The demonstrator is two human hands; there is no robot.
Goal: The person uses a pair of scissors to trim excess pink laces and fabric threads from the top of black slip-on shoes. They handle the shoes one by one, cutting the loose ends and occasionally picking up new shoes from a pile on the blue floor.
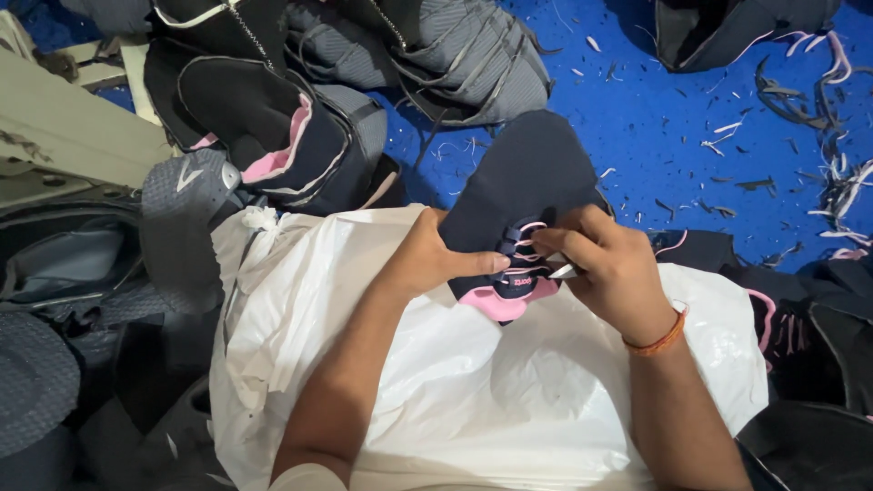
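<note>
- Fingertips of right hand [605, 264] pinch a pale lace end at the eyelets, closed tight on it, a small metal tool [564, 271] beside them
- Left hand [427, 259] clamps the dark navy shoe upper [518, 186] at its edge, thumb pressed flat on top
- Upper rests over white plastic sheet [473, 391] on the lap
- Judgement: hold the upper taut, keep pulls short
- Small pink label [520, 283] on tongue
- Blue floor [673, 109], trimmings scattered

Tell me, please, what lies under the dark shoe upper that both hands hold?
Under the dark shoe upper lies a white plastic sheet, and past its far end the blue surface. What the sheet covers cannot be seen. The left hand and right hand grip the upper.
</note>
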